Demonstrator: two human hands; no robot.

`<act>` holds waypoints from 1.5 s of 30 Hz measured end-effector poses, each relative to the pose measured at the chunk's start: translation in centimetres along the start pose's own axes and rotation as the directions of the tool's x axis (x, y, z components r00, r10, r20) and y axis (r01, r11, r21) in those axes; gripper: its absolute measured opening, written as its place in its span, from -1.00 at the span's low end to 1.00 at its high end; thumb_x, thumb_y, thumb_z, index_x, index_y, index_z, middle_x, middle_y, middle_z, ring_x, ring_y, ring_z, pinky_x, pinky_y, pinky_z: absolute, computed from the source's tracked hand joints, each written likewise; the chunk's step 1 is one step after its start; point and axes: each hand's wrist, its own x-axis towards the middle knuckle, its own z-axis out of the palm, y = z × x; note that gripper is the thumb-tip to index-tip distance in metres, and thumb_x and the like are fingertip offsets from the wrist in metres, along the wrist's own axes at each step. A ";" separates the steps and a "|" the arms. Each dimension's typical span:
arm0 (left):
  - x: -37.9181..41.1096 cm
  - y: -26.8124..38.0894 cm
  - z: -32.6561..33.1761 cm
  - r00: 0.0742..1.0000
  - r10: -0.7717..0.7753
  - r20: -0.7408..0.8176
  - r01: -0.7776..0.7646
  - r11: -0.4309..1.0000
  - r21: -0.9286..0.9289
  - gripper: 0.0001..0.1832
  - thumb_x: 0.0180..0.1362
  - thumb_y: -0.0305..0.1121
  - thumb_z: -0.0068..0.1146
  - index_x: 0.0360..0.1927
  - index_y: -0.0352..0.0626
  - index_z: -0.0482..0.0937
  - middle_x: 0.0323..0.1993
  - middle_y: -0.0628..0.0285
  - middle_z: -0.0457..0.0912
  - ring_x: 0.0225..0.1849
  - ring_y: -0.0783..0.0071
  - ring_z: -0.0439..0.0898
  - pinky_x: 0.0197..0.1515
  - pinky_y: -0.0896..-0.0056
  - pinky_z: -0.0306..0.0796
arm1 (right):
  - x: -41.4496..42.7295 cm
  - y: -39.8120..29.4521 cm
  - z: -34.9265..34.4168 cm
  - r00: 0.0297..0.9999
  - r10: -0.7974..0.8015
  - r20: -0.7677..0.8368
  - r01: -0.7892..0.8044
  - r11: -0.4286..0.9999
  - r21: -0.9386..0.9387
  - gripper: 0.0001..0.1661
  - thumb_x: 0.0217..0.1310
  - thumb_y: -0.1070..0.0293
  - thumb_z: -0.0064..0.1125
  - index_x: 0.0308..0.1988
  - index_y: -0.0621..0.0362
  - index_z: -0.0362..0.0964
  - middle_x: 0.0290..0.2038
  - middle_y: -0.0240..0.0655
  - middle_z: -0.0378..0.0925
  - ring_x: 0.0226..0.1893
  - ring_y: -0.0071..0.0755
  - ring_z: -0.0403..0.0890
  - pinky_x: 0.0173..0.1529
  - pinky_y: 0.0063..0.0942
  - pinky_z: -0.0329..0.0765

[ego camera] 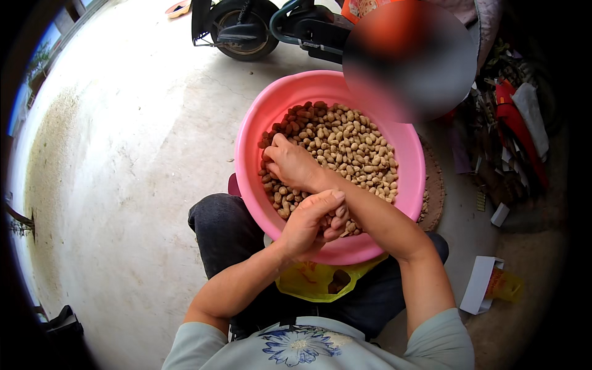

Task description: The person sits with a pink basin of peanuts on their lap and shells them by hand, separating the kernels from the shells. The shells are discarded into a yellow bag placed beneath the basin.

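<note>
In front of me a large pink plastic basin [411, 152] holds many unshelled peanuts [351, 138]. My right hand [296, 164] reaches across to the left side of the pile, fingers bent down among the nuts with their tips hidden. Nearer to me, my left hand [317, 222] hovers over the basin's near rim, below the right forearm, which crosses past it. Its fingers curl towards the palm, and whether anything lies inside is unclear. A yellow plastic bag [303, 282] sits in my lap below the basin, its mouth partly open.
A scooter's wheel [245, 30] stands beyond the basin. A blurred patch covers the basin's far right rim. At right are a round mat [434, 185] with some peanuts, a heap of scraps [518, 120] and a white box [476, 284]. Concrete floor [138, 152] extends left.
</note>
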 end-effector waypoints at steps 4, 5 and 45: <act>0.1 -0.1 -0.5 0.992 0.055 -0.112 -0.049 0.997 0.055 -0.77 0.24 -0.22 -0.14 -0.43 -0.13 0.40 -0.64 0.35 0.37 -0.73 0.66 0.19 -0.69 0.69 -0.02 | -2.2 -0.3 -3.0 0.979 0.201 -0.019 -0.175 0.891 0.418 -0.79 0.11 0.32 0.09 -0.28 0.23 0.44 -0.35 -0.09 0.52 -0.39 -0.19 0.56 -0.28 -0.37 0.49; 0.2 -0.1 -0.3 0.976 0.073 -0.204 -0.068 0.997 0.031 -0.75 0.24 -0.19 -0.13 -0.42 -0.13 0.41 -0.64 0.36 0.37 -0.74 0.66 0.19 -0.71 0.70 -0.03 | -2.9 0.3 -4.0 0.965 0.258 0.038 -0.229 0.766 0.601 -0.76 0.12 0.31 0.13 -0.24 0.24 0.47 -0.41 -0.25 0.56 -0.43 -0.45 0.55 -0.33 -0.51 0.48; 1.0 -2.7 -0.4 0.793 0.576 -0.199 -0.379 0.722 0.579 -0.71 0.36 -0.15 -0.32 -0.33 -0.09 0.35 -0.66 0.51 0.22 -0.69 0.81 0.09 -0.69 0.74 -0.02 | -11.9 -5.6 -5.3 0.796 0.384 -0.468 0.058 0.721 0.691 -0.82 0.21 0.43 0.05 -0.23 0.31 0.49 -0.51 -0.37 0.36 -0.54 -0.55 0.41 -0.48 -0.62 0.36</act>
